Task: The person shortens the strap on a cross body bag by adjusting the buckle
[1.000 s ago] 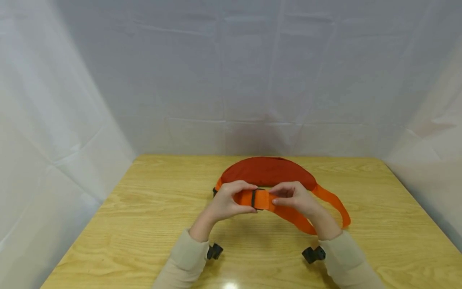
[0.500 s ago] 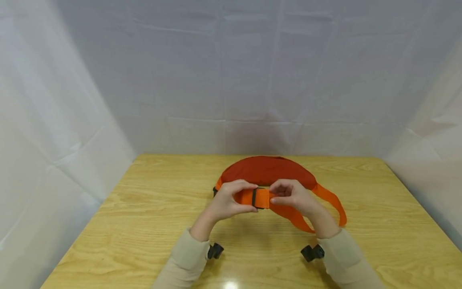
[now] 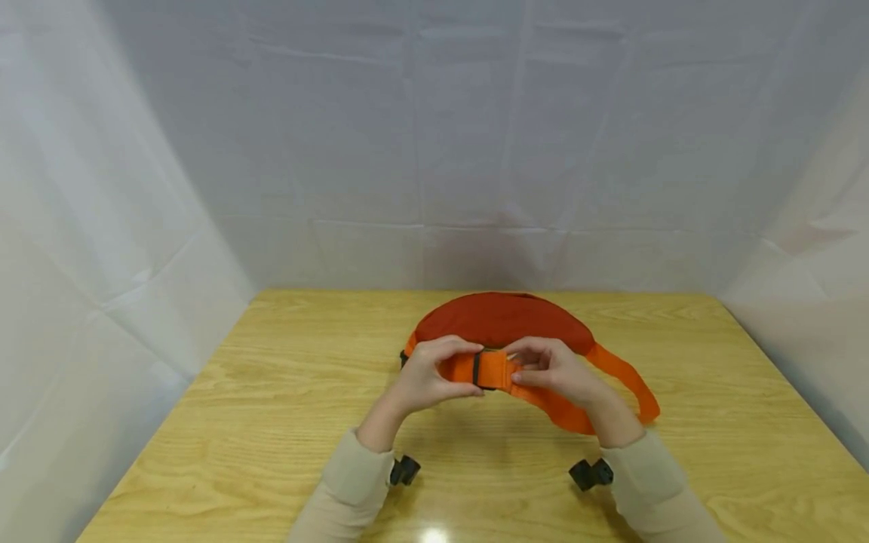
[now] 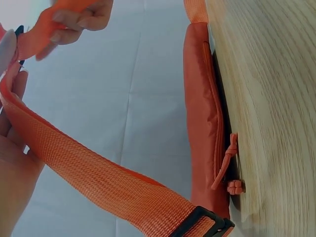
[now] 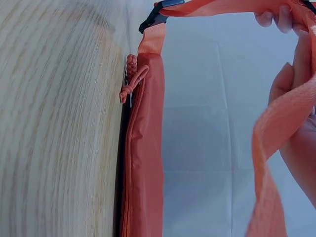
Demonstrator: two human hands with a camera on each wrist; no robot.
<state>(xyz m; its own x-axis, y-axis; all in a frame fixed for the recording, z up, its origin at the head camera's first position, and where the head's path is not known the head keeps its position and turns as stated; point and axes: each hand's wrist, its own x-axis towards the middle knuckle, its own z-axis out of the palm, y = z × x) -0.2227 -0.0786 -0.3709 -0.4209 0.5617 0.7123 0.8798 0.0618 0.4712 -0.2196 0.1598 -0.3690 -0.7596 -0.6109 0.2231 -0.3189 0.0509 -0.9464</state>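
A red waist bag (image 3: 502,320) lies on the table, its orange strap (image 3: 570,415) looping out toward me. Above the near side of the bag, my left hand (image 3: 429,373) pinches the strap at a black slider (image 3: 477,369), thumb below and fingers above. Just to the right, my right hand (image 3: 560,373) grips the strap end between thumb and fingers. In the left wrist view a black buckle (image 4: 202,222) joins the strap near the bag's end. The right wrist view shows the zipper pull (image 5: 132,88) on the bag's edge.
The wooden table (image 3: 271,422) extends on both sides of the bag. A pale sheet (image 3: 434,151) hangs behind it, and more sheeting stands at the left and right. Black wrist mounts (image 3: 591,473) sit at the cuffs.
The right hand has shifted slightly left, then back right, with the strap end. The loop at the right has swayed along. The left hand and slider have risen a little.
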